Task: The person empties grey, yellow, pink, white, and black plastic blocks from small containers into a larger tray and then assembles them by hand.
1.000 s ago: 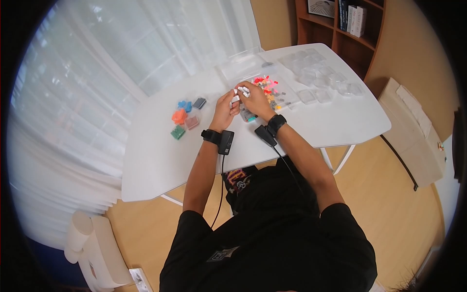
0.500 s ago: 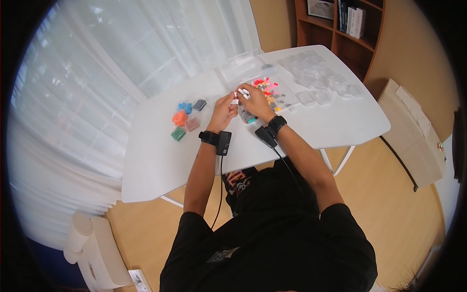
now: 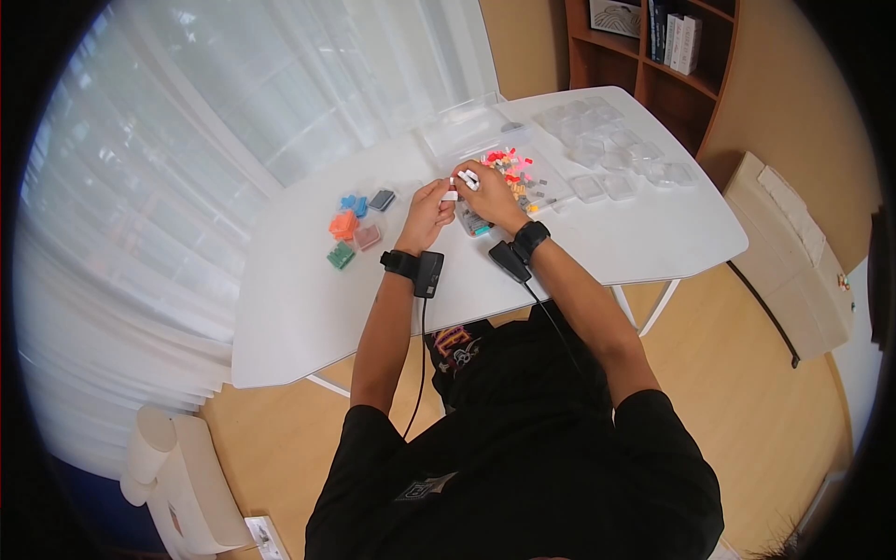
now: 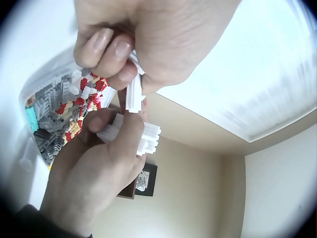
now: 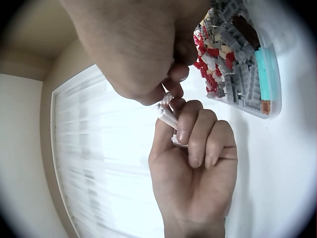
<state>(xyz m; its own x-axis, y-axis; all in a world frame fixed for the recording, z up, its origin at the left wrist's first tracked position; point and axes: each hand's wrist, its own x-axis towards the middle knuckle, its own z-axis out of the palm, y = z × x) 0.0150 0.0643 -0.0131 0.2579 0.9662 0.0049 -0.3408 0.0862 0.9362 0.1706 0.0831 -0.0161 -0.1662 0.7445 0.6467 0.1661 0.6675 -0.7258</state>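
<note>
Both hands meet over the near left part of a clear plastic box (image 5: 275,82) of loose building bricks (image 3: 509,168). With its fingers curled, my left hand (image 3: 427,217) grips a long white brick (image 4: 133,94). Several white bricks (image 4: 149,135) are in my right hand (image 3: 497,199), sticking out past its fingers. The fingertips of the two hands come together at the white pieces, as the right wrist view shows from the other side. Inside the box lie grey, red, tan and white bricks, with a teal piece (image 5: 267,74) along one wall.
On the left of the white table (image 3: 299,317) sit small groups of blue (image 3: 355,203), dark (image 3: 382,199), orange (image 3: 343,225), brownish red (image 3: 369,236) and green bricks (image 3: 341,255). Several clear containers (image 3: 590,187) stand at the right. A cable (image 3: 420,373) hangs from the left wrist camera.
My left hand has shifted slightly left and the white brick at its fingertips shows more fully. The right hand has stayed almost in place, holding its white bricks.
</note>
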